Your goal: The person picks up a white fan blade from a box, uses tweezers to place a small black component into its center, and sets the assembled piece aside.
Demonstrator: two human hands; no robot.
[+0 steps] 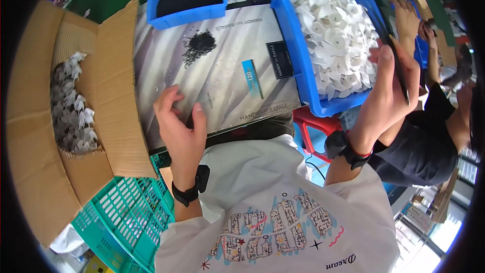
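Observation:
My right hand (386, 91) is closed around a pair of long black tweezers (400, 73), held over the right rim of a large blue bin (313, 102). Its fingertips are near the heap of curled white plastic pieces (336, 30) filling that bin. My left hand (179, 126) has its thumb and fingers apart, low over the near left part of a patterned board (227, 81); no object shows in it. Farther up the board lies a loose pile of tiny black parts (201, 43). Behind the pile stands a small blue tray (187, 23) holding more black parts.
At the left an open cardboard box (113, 91) contains many white and grey pieces (75, 106). Below it stands a green plastic crate (126, 217). A red stool (314, 129) is under the blue bin's near end. Another person's arm (405, 20) reaches in at the right.

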